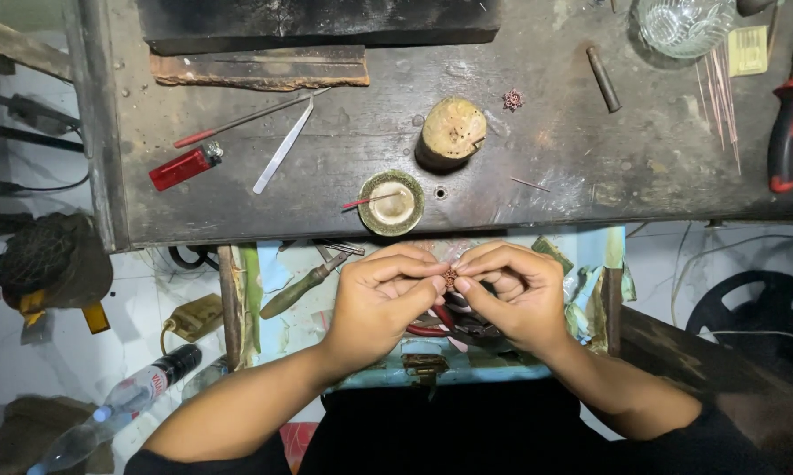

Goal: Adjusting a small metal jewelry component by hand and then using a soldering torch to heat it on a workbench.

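Dark scarred wooden workbench (537, 167), white tiled floor (27, 352) below; left hand (380, 303) and right hand (511, 295) both pinched on small reddish metal cluster (450, 278).

Both forearms angle in from the lower corners and meet at centre. The left hand (380, 297) curls knuckles-up, thumb and forefinger pinched at the tips. The right hand (512, 295) mirrors it, fingers bent, fingertips pressed right against the left's. Wrists are level, sleeves dark at the elbows.

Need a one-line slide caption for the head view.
Left hand and right hand pinch a small beaded metal piece over an open drawer below a workbench.
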